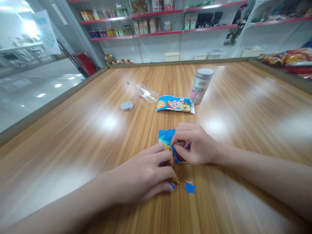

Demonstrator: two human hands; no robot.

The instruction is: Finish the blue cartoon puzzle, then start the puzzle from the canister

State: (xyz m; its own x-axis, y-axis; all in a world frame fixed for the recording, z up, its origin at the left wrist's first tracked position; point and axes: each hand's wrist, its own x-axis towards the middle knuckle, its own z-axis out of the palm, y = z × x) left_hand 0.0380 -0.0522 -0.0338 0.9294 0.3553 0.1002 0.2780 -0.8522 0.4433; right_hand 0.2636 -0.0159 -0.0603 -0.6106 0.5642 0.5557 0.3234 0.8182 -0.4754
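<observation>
A partly joined colourful jigsaw (165,136) lies on the wooden table (73,136) in front of me. My right hand (195,144) rests on its right side, fingers curled and pinching a piece against it. My left hand (143,174) lies on the puzzle's lower left edge, fingers bent and pressing down. Two loose pieces sit just below: a red and yellow one (175,182) at my left fingertips and a blue one (189,187).
Further back lie a printed picture sheet (175,104), an upright printed can with a silver lid (201,85), a clear plastic tube on its side (147,93) and a loose metal lid (126,105). Snack bags (290,60) lie at the far right; shop shelves stand behind.
</observation>
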